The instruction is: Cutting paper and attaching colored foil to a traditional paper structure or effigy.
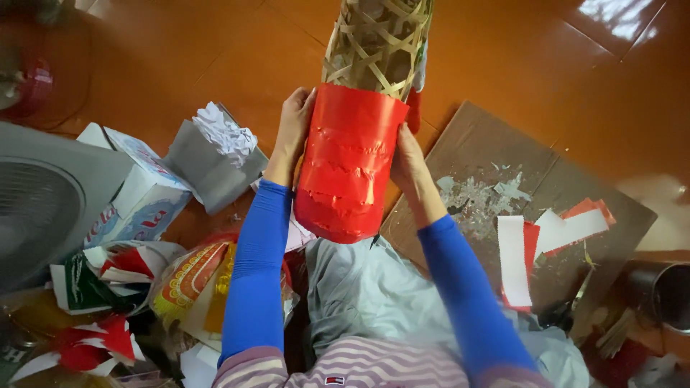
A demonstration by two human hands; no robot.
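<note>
I hold a tall woven bamboo frame [375, 39] upright in front of me. Its lower part is wrapped in glossy red paper [347, 162], wrinkled in bands. My left hand [293, 126] presses flat against the left side of the red paper. On the right side, my right hand [407, 162] grips the same wrapped part. Both arms wear blue sleeves. The frame's base rests near my lap, over grey cloth [366, 291].
A brown board [575, 187] on the right carries glue smears and red and white paper strips [514, 259]. A grey box of crumpled paper [215, 154], a white carton [140, 194], a fan [39, 205] and paper scraps lie left. A dark tin [665, 291] stands far right. The floor is orange tile.
</note>
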